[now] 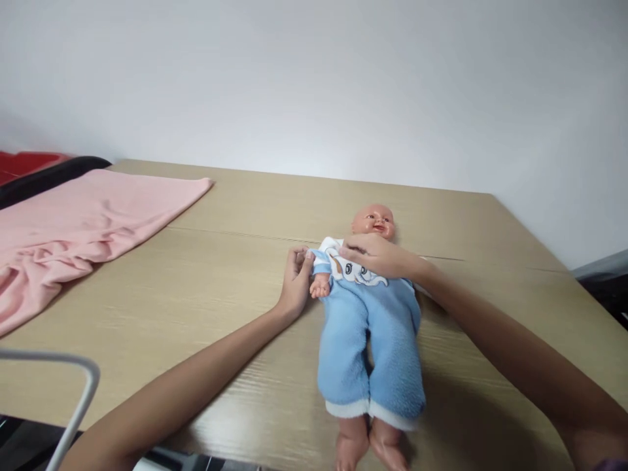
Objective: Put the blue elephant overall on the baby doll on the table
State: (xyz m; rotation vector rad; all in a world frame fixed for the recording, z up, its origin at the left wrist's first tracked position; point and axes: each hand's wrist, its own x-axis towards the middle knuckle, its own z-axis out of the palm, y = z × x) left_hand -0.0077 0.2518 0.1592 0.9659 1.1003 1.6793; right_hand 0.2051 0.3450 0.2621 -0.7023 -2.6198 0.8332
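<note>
A baby doll (373,219) lies on its back on the table, head away from me and bare feet near the front edge. It wears a fuzzy blue and white outfit (343,353) with a cartoon face on the chest. My left hand (297,281) is closed at the cuff of the doll's sleeve (321,261), thumb against the fingers, just above the small doll hand (320,286). Across the doll's chest reaches my right hand (370,254), its fingers bent on the white cloth near the shoulder. It covers part of the cartoon face and the doll's other arm.
A pink cloth (108,209), partly wrinkled, lies on the left of the wooden table (235,294). Behind the table stands a white wall (314,91). A red object (29,165) with a black edge is at the far left. A white curved bar (86,386) rises at the lower left.
</note>
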